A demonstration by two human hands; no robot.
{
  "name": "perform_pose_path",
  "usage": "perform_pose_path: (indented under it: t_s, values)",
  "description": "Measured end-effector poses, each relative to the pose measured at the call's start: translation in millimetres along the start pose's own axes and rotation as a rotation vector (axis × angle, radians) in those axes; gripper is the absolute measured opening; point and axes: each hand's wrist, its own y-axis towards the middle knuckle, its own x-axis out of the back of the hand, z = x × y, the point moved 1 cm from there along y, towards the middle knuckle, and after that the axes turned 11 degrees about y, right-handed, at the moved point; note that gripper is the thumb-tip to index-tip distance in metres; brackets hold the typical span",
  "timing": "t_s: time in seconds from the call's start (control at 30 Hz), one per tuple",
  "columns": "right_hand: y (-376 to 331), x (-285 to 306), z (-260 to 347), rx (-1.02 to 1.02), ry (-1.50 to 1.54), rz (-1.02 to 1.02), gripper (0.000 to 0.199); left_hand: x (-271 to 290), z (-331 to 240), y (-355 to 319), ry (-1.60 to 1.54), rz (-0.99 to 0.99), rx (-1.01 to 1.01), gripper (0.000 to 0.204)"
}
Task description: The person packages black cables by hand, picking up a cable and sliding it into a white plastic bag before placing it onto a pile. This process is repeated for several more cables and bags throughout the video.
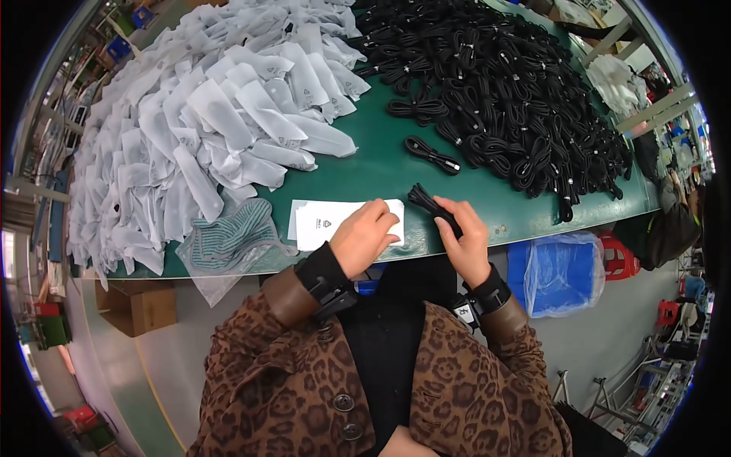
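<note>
My left hand point(367, 238) lies over a flat stack of white pouches point(320, 221) at the table's near edge. Its fingers are pinched together at the right end of the top pouch. In my right hand point(468, 242), just to the right, is a coiled black cable point(420, 198), gripped between thumb and fingers. The cable's front end points toward the far side, apart from the pouches. Another bundled black cable point(432, 155) rests alone on the green table beyond my right hand.
A big heap of filled white pouches point(221, 114) covers the table's left; black cable bundles point(495, 99) are heaped on the right. Near the left front edge lies a striped cloth point(232, 236) in clear plastic. A lined blue bin point(525, 278) stands below right, a cardboard box point(137, 308) below left.
</note>
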Motion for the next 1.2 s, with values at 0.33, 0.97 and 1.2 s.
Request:
perform_pose_path:
  t_s: [0.33,0.97,1.2]
  values:
    - [-7,1,5,0.062,-0.005,0.041,0.036,-18,13,0,-0.128,-0.02,0.241,0.009]
    - [-10,0,7,0.193,-0.141,0.149,0.041,-7,6,-8,-0.288,-0.067,0.398,0.007]
    - [3,4,6,0.184,-0.118,0.319,0.039,5,0,-2,-0.168,-0.145,0.096,0.009]
